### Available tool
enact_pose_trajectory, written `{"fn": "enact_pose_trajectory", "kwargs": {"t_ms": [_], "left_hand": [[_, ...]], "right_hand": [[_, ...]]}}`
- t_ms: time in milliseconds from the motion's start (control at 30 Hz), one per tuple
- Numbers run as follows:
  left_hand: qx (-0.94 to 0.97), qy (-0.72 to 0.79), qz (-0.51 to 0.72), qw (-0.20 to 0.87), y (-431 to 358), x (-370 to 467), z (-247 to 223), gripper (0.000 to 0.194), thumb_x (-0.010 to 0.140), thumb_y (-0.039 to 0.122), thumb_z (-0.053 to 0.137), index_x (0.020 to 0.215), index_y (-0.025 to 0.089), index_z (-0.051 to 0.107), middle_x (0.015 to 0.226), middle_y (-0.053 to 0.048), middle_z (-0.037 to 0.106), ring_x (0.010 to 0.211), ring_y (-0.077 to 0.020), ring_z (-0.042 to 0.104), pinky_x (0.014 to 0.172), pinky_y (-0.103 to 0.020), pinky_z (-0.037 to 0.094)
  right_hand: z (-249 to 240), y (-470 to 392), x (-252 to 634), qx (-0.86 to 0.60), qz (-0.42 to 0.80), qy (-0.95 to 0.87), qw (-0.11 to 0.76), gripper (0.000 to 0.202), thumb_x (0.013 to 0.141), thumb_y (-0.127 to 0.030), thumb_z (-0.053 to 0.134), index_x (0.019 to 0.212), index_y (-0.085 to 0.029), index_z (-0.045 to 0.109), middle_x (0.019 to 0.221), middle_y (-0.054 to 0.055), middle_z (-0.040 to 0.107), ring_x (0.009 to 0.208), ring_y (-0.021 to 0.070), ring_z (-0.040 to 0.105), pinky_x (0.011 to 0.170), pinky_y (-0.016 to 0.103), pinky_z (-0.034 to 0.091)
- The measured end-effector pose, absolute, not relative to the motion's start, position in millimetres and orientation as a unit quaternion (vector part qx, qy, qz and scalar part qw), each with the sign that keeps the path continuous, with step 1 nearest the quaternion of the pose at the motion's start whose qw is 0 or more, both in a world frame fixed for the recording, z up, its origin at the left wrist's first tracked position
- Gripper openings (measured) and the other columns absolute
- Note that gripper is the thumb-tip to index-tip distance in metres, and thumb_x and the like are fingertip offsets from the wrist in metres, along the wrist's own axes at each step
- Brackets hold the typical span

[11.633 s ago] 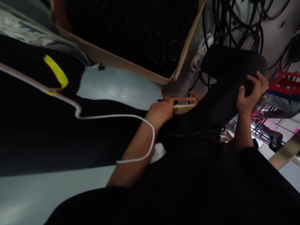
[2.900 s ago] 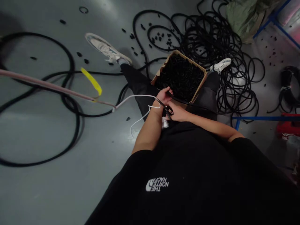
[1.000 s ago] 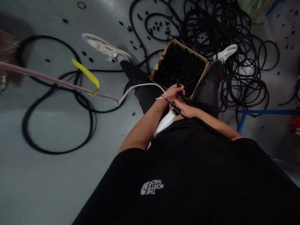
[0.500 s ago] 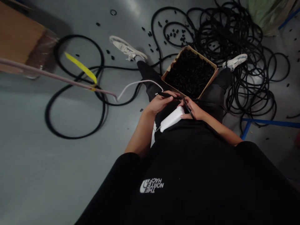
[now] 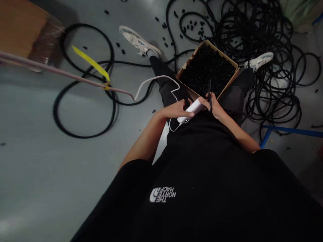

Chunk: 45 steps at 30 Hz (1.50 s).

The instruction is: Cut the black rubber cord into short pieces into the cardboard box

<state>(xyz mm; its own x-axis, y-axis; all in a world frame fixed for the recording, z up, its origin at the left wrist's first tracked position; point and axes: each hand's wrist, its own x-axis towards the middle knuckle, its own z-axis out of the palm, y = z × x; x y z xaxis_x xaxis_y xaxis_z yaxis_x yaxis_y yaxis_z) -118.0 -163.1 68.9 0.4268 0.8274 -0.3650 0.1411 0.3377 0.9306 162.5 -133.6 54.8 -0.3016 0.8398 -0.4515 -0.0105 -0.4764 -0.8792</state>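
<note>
Above my lap, my left hand (image 5: 178, 109) is closed around a white oblong block that looks like a power bank (image 5: 193, 109), its thumb along the near side. A thin white cable (image 5: 174, 129) leaves the block's lower end. My right hand (image 5: 215, 107) grips slim black scissors (image 5: 209, 92), points toward the box, while its thumb rests on the block's upper end. Something dark shows by my left fingers, too unclear to name. Just beyond my hands, between my legs, sits a cardboard box (image 5: 182, 69) full of short black tube pieces (image 5: 212, 69).
Tangled black hose (image 5: 252, 37) lies on the floor at the right, with more loops (image 5: 83, 136) at the left. Loose black pieces are scattered ahead. A pinkish cord (image 5: 63, 75) with a yellow strip (image 5: 92, 64) crosses from the left. A blue frame (image 5: 295, 130) stands right.
My left hand has gone from a black strip-like piece to the white block. The scissors in my right hand have swung so their points face away. The view has shifted slightly.
</note>
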Motion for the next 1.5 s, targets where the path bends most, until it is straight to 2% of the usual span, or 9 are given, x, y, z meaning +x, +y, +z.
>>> {"fn": "enact_pose_trajectory", "kwargs": {"t_ms": [167, 467, 633, 733, 867, 967, 1033, 1233, 1500], "left_hand": [[0.393, 0.505, 0.211, 0.739, -154, -110, 47, 0.049, 0.091, 0.057, 0.109, 0.106, 0.021, 0.079, 0.084, -0.010, 0.084, 0.071, -0.0250, 0.079, 0.063, -0.030, 0.063], [0.247, 0.548, 0.273, 0.751, -150, -99, 49, 0.023, 0.096, 0.014, 0.106, 0.104, 0.017, 0.085, 0.074, -0.010, 0.078, 0.056, -0.0304, 0.080, 0.048, -0.032, 0.060], [0.407, 0.510, 0.312, 0.690, -140, -104, 62, 0.037, 0.081, 0.005, 0.111, 0.106, 0.016, 0.086, 0.092, -0.009, 0.081, 0.089, -0.0332, 0.089, 0.076, -0.034, 0.072], [0.537, 0.482, 0.296, 0.626, -148, -119, 65, 0.046, 0.077, 0.024, 0.118, 0.110, 0.018, 0.087, 0.108, -0.011, 0.085, 0.112, -0.0365, 0.086, 0.101, -0.040, 0.075], [0.601, 0.498, 0.272, 0.563, -178, -138, 57, 0.090, 0.077, 0.058, 0.117, 0.152, 0.022, 0.083, 0.147, -0.016, 0.085, 0.145, -0.0461, 0.080, 0.134, -0.060, 0.067], [0.575, 0.513, 0.282, 0.572, -202, -147, 47, 0.135, 0.074, 0.066, 0.116, 0.190, 0.024, 0.060, 0.163, -0.023, 0.081, 0.152, -0.0490, 0.079, 0.134, -0.067, 0.065], [0.562, 0.526, 0.267, 0.580, -216, -154, 44, 0.144, 0.075, 0.068, 0.113, 0.198, 0.024, 0.051, 0.161, -0.024, 0.084, 0.146, -0.0489, 0.082, 0.127, -0.066, 0.069], [0.586, 0.608, 0.103, 0.526, -248, -186, 54, 0.112, 0.079, 0.067, 0.101, 0.179, 0.022, 0.077, 0.157, -0.023, 0.089, 0.140, -0.0495, 0.086, 0.121, -0.061, 0.070], [0.495, 0.776, 0.193, 0.340, -218, -144, 21, 0.082, 0.093, 0.044, 0.094, 0.167, 0.015, 0.074, 0.174, -0.032, 0.078, 0.166, -0.0560, 0.071, 0.147, -0.074, 0.051]], "right_hand": [[45, -129, 164, -0.515, 0.703, -0.407, 0.275, 0.086, 0.099, -0.082, 0.108, 0.140, -0.033, 0.051, 0.099, -0.006, 0.062, 0.084, 0.0182, 0.072, 0.066, 0.028, 0.062], [38, -129, 173, -0.499, 0.712, -0.393, 0.299, 0.089, 0.095, -0.071, 0.115, 0.145, -0.034, 0.052, 0.111, -0.001, 0.061, 0.111, 0.0273, 0.081, 0.090, 0.044, 0.078], [24, -128, 175, -0.492, 0.698, -0.407, 0.325, 0.074, 0.099, -0.063, 0.109, 0.137, -0.035, 0.052, 0.112, -0.002, 0.061, 0.106, 0.0235, 0.076, 0.093, 0.042, 0.078], [21, -127, 177, -0.465, 0.696, -0.453, 0.307, 0.064, 0.102, -0.057, 0.101, 0.134, -0.034, 0.052, 0.114, -0.001, 0.065, 0.104, 0.0228, 0.076, 0.096, 0.043, 0.076], [27, -121, 182, -0.421, 0.653, -0.594, 0.207, 0.056, 0.092, -0.032, 0.093, 0.135, -0.030, 0.057, 0.114, 0.001, 0.075, 0.104, 0.0250, 0.078, 0.106, 0.048, 0.072], [35, -117, 187, -0.400, 0.598, -0.686, 0.104, 0.058, 0.083, -0.022, 0.088, 0.137, -0.025, 0.065, 0.110, 0.001, 0.076, 0.100, 0.0248, 0.075, 0.107, 0.048, 0.067], [39, -115, 191, -0.406, 0.571, -0.710, 0.073, 0.056, 0.083, -0.023, 0.086, 0.136, -0.024, 0.068, 0.105, -0.001, 0.074, 0.097, 0.0237, 0.071, 0.104, 0.045, 0.063], [40, -110, 218, -0.472, 0.559, -0.662, 0.163, 0.049, 0.081, -0.031, 0.083, 0.127, -0.027, 0.065, 0.106, 0.000, 0.073, 0.098, 0.0245, 0.067, 0.104, 0.044, 0.061], [28, -119, 232, -0.508, 0.622, -0.537, 0.259, 0.058, 0.077, -0.047, 0.085, 0.124, -0.032, 0.054, 0.098, -0.004, 0.063, 0.091, 0.0233, 0.064, 0.090, 0.041, 0.056]]}}
